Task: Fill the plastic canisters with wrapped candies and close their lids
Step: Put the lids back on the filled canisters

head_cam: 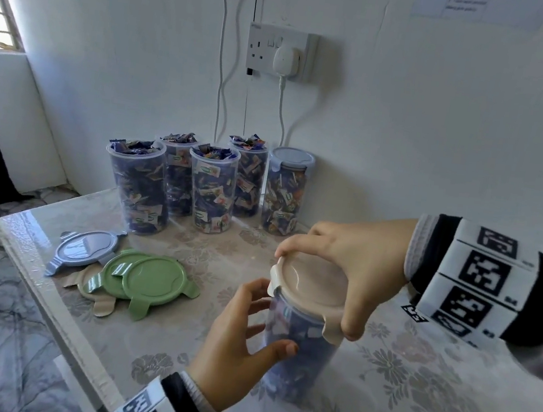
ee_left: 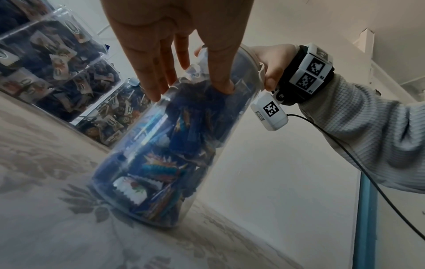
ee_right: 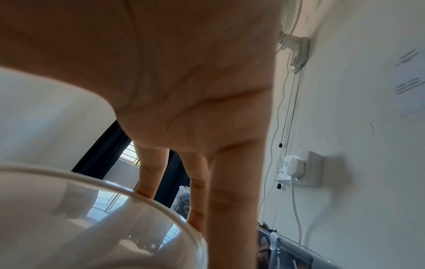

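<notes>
- On the near part of the floral-covered table, a candy-filled canister stood upright, the left hand curled round its side, the right hand gripping the beige lid by thumb and fingertips.
- Risk: uneven pressure could leave a clip unlatched or tip the canister; a wrapper might jam the seal.
- Count: six canisters, four open, one blue-lidded; four loose lids — one blue, two green, one beige.
</notes>
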`<action>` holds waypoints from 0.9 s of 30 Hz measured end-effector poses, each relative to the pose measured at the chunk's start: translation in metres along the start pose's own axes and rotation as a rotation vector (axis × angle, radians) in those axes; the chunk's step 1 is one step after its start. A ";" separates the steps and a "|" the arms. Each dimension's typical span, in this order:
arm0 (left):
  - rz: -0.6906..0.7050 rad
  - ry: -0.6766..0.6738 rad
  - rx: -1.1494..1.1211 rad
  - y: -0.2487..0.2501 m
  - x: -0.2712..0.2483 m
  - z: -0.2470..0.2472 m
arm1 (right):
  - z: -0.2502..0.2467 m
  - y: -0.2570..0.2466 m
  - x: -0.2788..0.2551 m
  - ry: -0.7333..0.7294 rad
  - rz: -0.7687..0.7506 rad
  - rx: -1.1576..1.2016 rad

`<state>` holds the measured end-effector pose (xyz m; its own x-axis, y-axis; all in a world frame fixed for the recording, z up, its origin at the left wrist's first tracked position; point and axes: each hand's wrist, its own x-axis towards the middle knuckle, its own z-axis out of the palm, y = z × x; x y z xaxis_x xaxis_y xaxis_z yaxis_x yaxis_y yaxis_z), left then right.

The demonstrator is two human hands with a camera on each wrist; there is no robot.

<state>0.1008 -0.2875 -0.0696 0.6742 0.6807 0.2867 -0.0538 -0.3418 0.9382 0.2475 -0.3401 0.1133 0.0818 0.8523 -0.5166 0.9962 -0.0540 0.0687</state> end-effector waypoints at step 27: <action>0.119 -0.011 0.016 0.012 -0.005 0.003 | 0.017 0.008 -0.011 -0.066 0.018 0.291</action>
<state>0.0991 -0.2970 -0.0608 0.6717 0.6274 0.3939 -0.1225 -0.4303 0.8943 0.2553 -0.3587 0.1051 0.0918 0.8147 -0.5726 0.9606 -0.2240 -0.1646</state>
